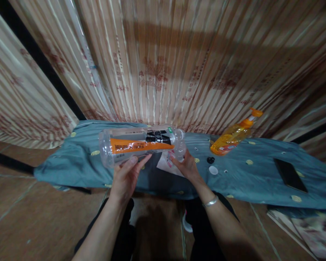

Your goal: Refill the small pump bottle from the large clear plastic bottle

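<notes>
A large clear plastic bottle with an orange, black and grey label lies sideways in the air above the cloth, its neck pointing right. My left hand holds it from below, thumb and fingers against its near side. Close by the neck, my right hand is closed around a small clear plastic piece, whose exact kind I cannot make out. A white paper or tissue with pink marks shows beside the right fingers; whether it is held or lies on the cloth I cannot tell.
A pump bottle of orange liquid leans on the teal patterned cloth. Nearer me lie a black cap, a white disc and a dark phone. Behind hangs a striped curtain, with black poles at both sides.
</notes>
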Tool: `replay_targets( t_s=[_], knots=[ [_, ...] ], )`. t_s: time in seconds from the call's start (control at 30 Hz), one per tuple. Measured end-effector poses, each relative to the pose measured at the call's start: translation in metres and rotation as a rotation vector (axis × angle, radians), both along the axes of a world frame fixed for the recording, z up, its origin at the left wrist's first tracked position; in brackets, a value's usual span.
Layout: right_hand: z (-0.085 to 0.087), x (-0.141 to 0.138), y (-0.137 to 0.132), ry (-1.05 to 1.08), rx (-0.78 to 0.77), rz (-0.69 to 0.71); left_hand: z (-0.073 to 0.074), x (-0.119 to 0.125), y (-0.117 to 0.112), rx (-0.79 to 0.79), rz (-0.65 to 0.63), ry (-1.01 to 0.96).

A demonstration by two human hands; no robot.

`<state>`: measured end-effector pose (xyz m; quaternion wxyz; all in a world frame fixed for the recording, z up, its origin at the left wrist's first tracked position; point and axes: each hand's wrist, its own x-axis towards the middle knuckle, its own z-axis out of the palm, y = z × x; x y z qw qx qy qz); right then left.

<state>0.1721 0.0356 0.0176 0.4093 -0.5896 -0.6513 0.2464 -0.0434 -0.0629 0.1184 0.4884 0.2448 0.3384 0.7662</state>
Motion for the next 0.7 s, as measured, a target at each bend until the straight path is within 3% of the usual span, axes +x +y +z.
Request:
replay_targets(
  t_s=[0.7],
  knots=[
    [0.0006,0.001,-0.0001,-0.055,-0.006,-0.011,-0.0015,0.0006,0.0006,0.013,0.012,0.023]
  ],
)
